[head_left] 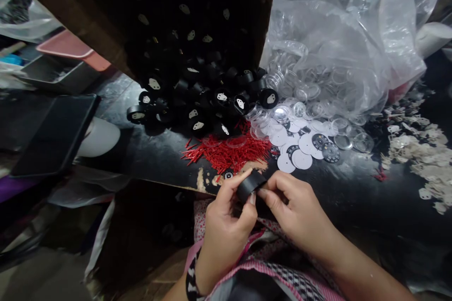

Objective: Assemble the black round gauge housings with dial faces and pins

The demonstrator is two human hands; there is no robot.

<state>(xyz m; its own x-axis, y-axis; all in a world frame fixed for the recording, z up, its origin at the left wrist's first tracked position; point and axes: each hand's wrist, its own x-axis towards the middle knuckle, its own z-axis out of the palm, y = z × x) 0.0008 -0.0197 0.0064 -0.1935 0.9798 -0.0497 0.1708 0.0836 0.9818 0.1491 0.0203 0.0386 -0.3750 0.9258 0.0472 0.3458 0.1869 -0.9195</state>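
My left hand (229, 221) is closed round a short black round case (250, 185), fingers on its far side and thumb on the near side. The case is tilted, its wall towards me. My right hand (294, 202) is closed at the case's right end, thumb and fingers bent together; anything between them is hidden. Just beyond the hands lies a heap of small red pointers (229, 150). White and black printed discs (302, 159) are spread to the right of it. A small dark ring-shaped piece (229, 175) sits by my left fingertips.
A tipped cardboard box (81, 14) spills many black round cases (201, 99) onto the dark table (155, 150). Clear round covers (318, 89) spill from a plastic bag (328, 28). Pale flat pieces (420, 150) lie right. A phone-like black slab (52, 131) leans left.
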